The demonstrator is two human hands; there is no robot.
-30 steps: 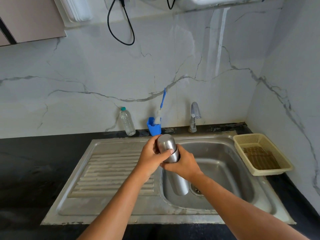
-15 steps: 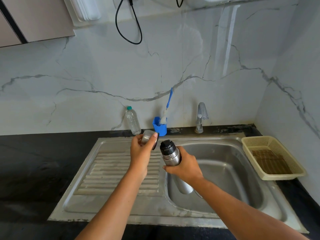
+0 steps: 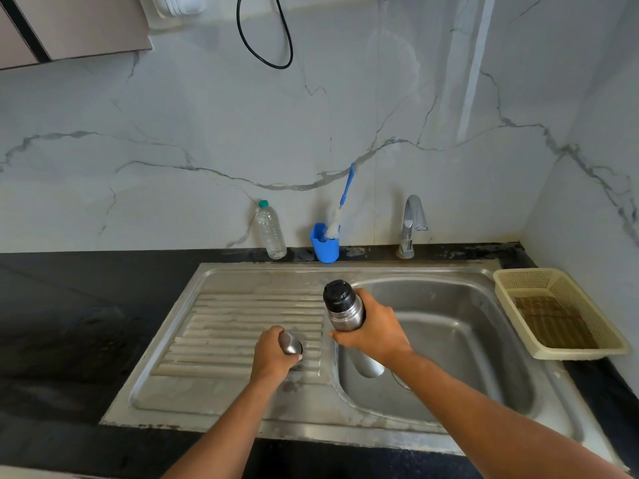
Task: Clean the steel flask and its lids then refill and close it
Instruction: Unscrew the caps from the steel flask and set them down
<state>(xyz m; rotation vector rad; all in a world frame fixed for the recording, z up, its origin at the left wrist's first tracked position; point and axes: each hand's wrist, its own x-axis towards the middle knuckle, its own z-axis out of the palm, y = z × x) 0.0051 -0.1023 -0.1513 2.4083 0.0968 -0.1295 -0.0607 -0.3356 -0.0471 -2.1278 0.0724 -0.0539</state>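
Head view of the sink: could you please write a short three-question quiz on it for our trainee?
1. True or false: the black inner lid is on the steel flask that the right hand grips.
2. Which holds the steel cap over the ribbed drainboard? A the left hand; B the right hand; C neither.
3. Fill in: the bottle brush stands in a ____ cup.
Key: 1 true; 2 A; 3 blue.
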